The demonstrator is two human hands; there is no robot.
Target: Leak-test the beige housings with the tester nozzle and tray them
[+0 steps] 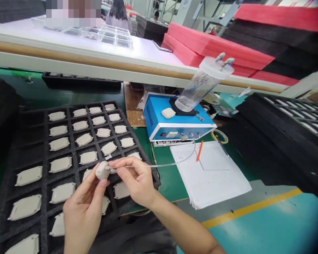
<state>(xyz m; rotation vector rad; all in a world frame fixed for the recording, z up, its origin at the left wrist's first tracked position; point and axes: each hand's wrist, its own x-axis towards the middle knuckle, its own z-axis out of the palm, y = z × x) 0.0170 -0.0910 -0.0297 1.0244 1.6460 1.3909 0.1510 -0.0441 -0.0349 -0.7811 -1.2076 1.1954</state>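
Note:
My left hand [86, 201] pinches a small off-white housing [102, 170] between thumb and fingers, above a black foam tray [45, 141]. Just right of it, my right hand [136, 178] holds the end of a thin clear tube [159, 165] against the housing's side. The tube curves back to the front of a blue box-shaped device [159, 113]. On that device stand a tilted clear cylinder [198, 84] and another off-white housing [168, 113]. Several similar housings lie in the tray's compartments; my hands cover some of them.
Papers [214, 176] with an orange stick [199, 151] lie right of my hands. A tape roll [219, 136] sits behind them. Black foam trays [281, 141] are stacked at right. Beyond, a raised shelf [148, 53] holds red foam [201, 44] and a clear divided tray [111, 37]; people are behind.

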